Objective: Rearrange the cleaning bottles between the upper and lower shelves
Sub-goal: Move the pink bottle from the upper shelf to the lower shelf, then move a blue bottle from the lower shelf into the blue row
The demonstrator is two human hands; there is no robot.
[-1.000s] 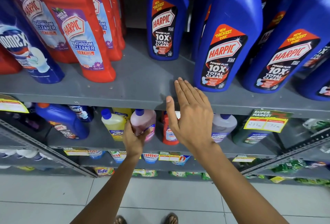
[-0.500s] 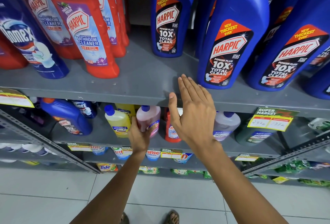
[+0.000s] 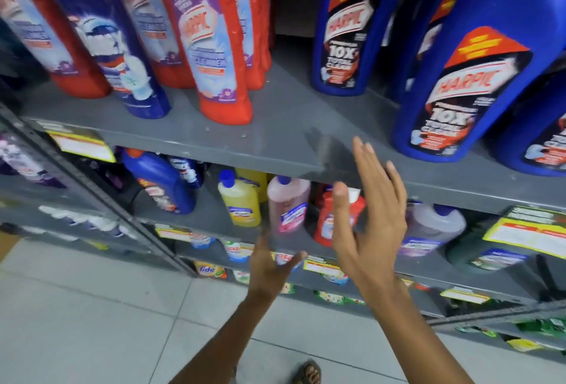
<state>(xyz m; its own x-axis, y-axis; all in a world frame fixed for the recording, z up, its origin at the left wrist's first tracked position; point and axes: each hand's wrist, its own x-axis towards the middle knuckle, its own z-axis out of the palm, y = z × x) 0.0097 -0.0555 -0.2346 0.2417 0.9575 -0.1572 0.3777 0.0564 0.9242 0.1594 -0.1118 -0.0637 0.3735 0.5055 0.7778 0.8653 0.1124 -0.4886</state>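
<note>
Here the left hand [image 3: 269, 264] is spread and empty, just below the pink bottle [image 3: 288, 204] that stands on the lower shelf [image 3: 211, 218]; the right hand [image 3: 372, 215] is flat with fingers extended, holding nothing, before the upper shelf [image 3: 245, 135] edge

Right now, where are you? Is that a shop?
Most likely a supermarket cleaning aisle. Many identical red Harpic bottles and blue Harpic bottles line the grey metal shelf, and yellow price tags are clipped to the shelf edges.
</note>
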